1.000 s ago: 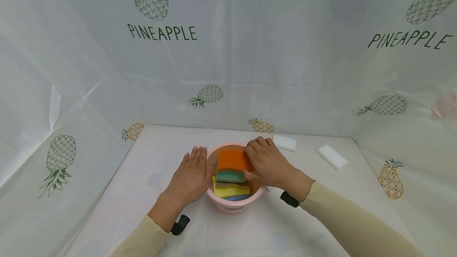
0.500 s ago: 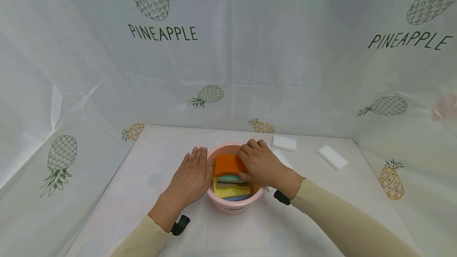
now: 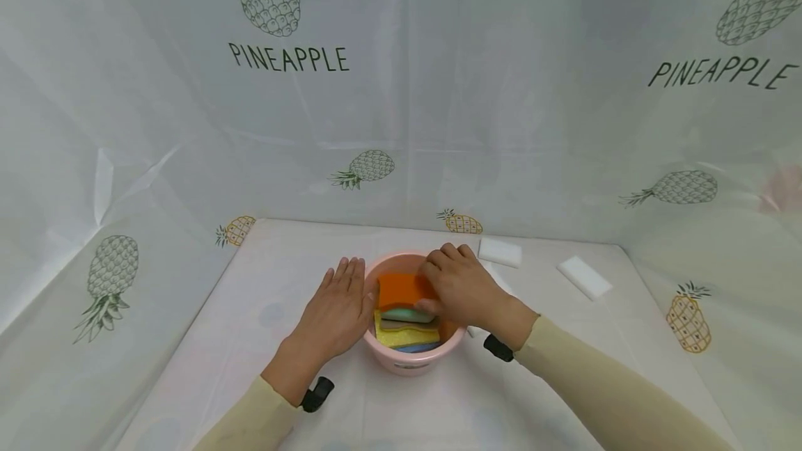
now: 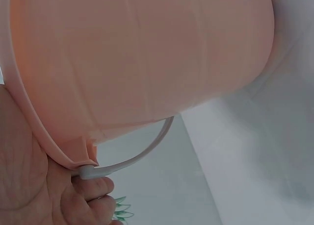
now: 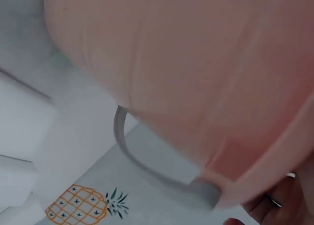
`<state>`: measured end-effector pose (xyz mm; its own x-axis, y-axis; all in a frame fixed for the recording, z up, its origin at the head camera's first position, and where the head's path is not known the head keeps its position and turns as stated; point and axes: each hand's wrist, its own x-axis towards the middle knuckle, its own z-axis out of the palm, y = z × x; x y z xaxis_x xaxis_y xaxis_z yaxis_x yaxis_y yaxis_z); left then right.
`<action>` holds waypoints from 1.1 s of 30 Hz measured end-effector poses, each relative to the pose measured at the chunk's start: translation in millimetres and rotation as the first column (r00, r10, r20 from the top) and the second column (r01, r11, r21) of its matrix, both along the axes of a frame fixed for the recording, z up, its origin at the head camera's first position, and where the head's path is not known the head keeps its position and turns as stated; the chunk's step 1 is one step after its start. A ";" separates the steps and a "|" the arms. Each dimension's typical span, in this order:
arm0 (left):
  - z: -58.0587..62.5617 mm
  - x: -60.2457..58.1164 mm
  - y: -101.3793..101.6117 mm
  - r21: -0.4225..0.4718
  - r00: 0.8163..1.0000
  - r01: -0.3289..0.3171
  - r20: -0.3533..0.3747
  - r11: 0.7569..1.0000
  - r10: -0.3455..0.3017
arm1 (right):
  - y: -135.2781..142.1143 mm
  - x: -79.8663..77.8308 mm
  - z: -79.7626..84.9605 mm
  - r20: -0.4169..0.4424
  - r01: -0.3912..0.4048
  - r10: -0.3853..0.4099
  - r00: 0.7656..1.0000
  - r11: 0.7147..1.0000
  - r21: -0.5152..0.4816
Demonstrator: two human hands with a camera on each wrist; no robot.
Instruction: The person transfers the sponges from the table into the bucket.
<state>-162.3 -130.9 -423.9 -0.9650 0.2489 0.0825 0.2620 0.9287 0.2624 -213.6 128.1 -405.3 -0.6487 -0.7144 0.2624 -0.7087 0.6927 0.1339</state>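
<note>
A pink bucket [image 3: 407, 365] stands upright on the table with sponges inside. My left hand [image 3: 335, 312] rests along its left rim, fingers straight; the left wrist view has that palm against the rim near the grey handle [image 4: 132, 161]. Over the right rim reaches my right hand [image 3: 464, 289], with thumb and curled fingers gripping the right edge of an orange sponge [image 3: 399, 291]. The orange sponge lies uppermost, partly covering a green sponge [image 3: 404, 314]. In front of these are a yellow sponge [image 3: 407, 337] and a blue one [image 3: 418, 349]. The right wrist view mostly shows the bucket's wall [image 5: 162, 63].
Two white sponge blocks lie on the table behind and right of the bucket: one block [image 3: 500, 252] near the back edge, another block [image 3: 585, 277] farther right. More white shows beside my right hand, partly hidden. Pineapple-printed sheeting [image 3: 501, 124] walls in the table.
My right hand has moved left and slightly down into the bucket with the orange sponge, which now covers more of the green one. The left hand keeps its place on the rim.
</note>
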 end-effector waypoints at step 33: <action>-0.7 0.8 -0.1 -0.012 1.000 -0.006 0.026 1.000 0.006 | 90.5 17.4 -94.8 -0.009 0.415 -0.431 0.902 0.873 -0.255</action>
<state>-161.5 -131.0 -424.6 -0.9682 0.2442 0.0540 0.2497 0.9333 0.2581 -196.3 218.6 -500.1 -0.8507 -0.2849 0.4417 -0.3363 0.9409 -0.0408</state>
